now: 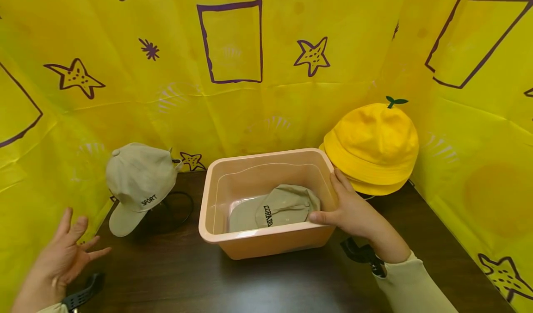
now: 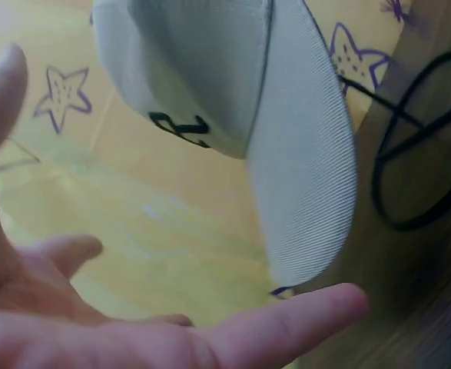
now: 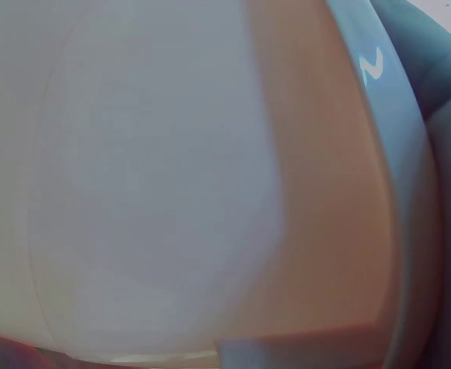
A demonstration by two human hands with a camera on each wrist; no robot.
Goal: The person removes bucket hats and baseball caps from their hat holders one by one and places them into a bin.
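Two hands are seen over the dark worktop [image 1: 175,280], and only one is occupied. The peach bin [image 1: 275,244] is held at its right end by the right hand [image 1: 354,211]: the rim is gripped there, with the thumb laid at the near corner and the other fingers set further back along the right-hand edge. The bin's long axis is turned from left to right, across the person's front, so its far left end is left unsupported by a hand; whether its base touches the worktop cannot be told. Inside the bin, a grey cap [image 1: 287,204] is contained, its crown lying toward the right hand and its brim toward the left. By the left hand [image 1: 68,253] nothing is held; its fingers are spread apart. Nearest to them, just beyond and to the right, a second cap [image 1: 141,174] marked SPORT is placed, its brim pointed toward the person, with a gap shown between. Behind the right hand, a yellow hat [image 1: 374,146] topped by a green sprout [image 1: 391,102] is seen.
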